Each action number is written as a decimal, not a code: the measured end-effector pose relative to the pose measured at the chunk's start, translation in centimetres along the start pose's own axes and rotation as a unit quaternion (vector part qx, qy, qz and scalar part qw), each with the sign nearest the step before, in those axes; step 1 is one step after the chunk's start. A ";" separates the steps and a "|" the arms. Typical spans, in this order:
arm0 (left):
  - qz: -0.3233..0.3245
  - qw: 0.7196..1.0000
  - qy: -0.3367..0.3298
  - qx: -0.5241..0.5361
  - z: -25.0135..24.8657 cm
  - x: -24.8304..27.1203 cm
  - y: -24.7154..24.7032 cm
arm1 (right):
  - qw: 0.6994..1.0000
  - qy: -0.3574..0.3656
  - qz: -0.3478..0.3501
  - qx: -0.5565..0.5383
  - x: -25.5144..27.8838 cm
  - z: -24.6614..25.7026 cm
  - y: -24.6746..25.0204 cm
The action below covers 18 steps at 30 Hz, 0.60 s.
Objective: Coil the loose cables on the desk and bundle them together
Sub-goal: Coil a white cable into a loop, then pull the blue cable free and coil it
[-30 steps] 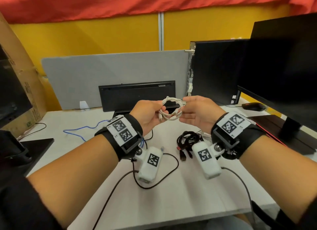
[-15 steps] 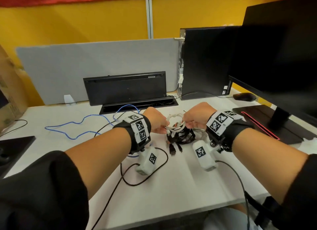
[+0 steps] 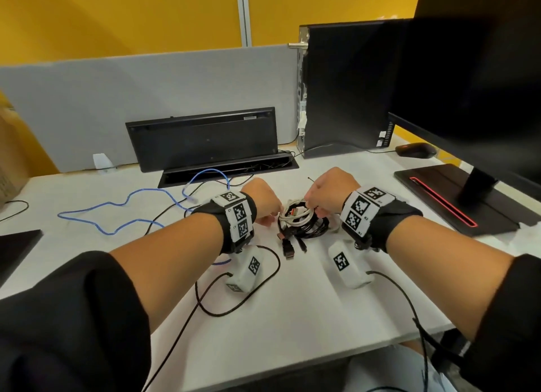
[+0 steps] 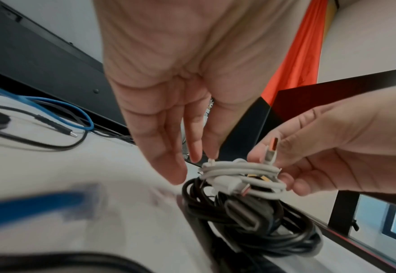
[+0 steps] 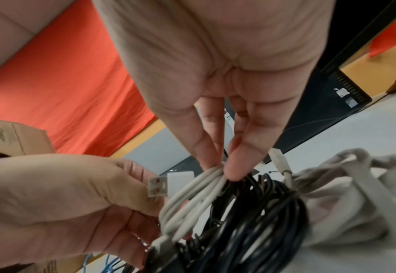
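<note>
A coiled white USB cable (image 3: 295, 216) (image 4: 239, 171) (image 5: 192, 194) lies on top of a coiled black cable (image 3: 310, 229) (image 4: 250, 221) (image 5: 250, 212) in the middle of the desk. My left hand (image 3: 270, 219) (image 4: 203, 157) pinches the white coil's left end lightly between thumb and fingertips. On the coil's right side, my right hand (image 3: 314, 208) (image 5: 222, 170) pinches the strands together. A loose blue cable (image 3: 117, 207) snakes over the desk to the left, beside a thin black cable (image 3: 164, 216). A pale grey cable bundle (image 5: 355, 184) lies just right of the black coil.
A black keyboard (image 3: 205, 140) leans against the grey divider above a cable slot (image 3: 228, 169). A PC tower (image 3: 345, 93), a mouse (image 3: 415, 150) and a monitor (image 3: 483, 84) on its base (image 3: 439, 192) fill the right. Wrist-camera leads (image 3: 234, 298) loop near the front edge.
Both hands have come down from mid-air with the white coil, which now lies on the black coil. The head view has tilted down.
</note>
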State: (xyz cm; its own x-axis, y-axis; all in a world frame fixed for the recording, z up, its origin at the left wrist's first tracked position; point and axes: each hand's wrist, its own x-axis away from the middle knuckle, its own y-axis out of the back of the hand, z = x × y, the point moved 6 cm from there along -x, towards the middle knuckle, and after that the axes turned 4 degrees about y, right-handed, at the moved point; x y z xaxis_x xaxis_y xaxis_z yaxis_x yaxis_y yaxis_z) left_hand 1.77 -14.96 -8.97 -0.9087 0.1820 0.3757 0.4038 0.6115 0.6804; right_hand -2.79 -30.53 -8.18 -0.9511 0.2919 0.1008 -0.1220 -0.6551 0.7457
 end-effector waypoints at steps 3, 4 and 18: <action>0.030 0.999 -0.011 0.042 0.5 -0.5 0.7 | 1.000 0.003 -0.016 -0.004 0.4 0.5 0.2; 0.035 0.999 -0.009 0.027 0.8 -0.5 1.3 | 0.999 0.010 -0.030 0.004 0.5 0.9 0.4; 0.108 0.931 -0.092 -0.336 6.9 3.6 4.4 | 0.956 0.226 0.122 0.143 5.5 10.3 -5.5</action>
State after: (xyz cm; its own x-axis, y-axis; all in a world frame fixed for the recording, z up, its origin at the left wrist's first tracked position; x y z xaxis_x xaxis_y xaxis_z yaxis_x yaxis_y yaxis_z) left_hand -0.43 -6.27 -8.99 -0.7764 0.4116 0.4773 0.4980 -0.0635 0.8648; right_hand -4.45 -18.11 -4.94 -0.9745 -0.2193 0.0481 0.1405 -0.4286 0.8925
